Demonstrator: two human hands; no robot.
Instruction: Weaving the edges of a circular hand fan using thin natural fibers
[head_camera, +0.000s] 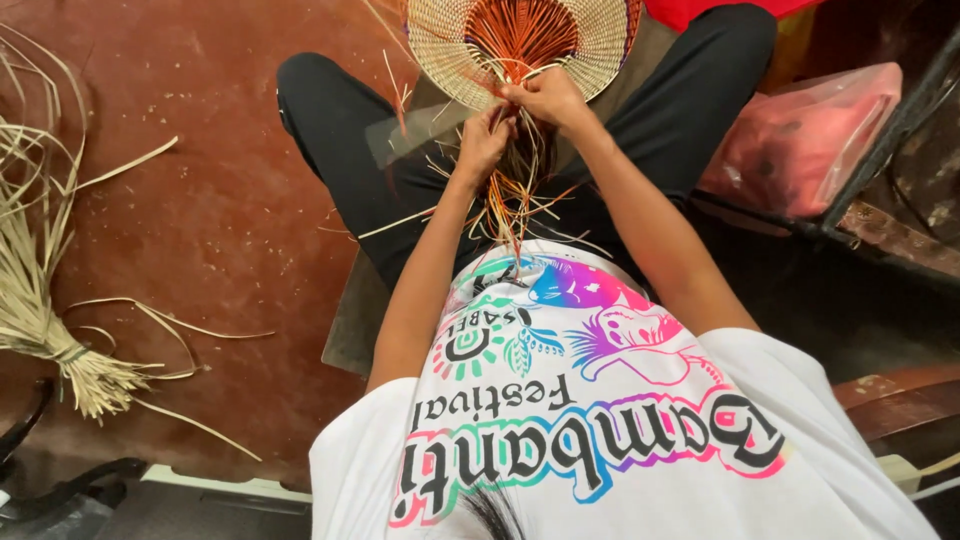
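At top centre, both the left hand (483, 143) and right hand (548, 98) pinch loose strips (515, 200) under a woven fan (520, 40).

- Light is soft and even, coming from above; my white shirt (600, 440) reads brightest, no blown glare.
- Right side and lower-left corner go dim.
- Wide-angle stretch bends the edges.
- Focus is sharp centrally, no motion blur.

Half-woven round fan (520, 40), apparently on lap
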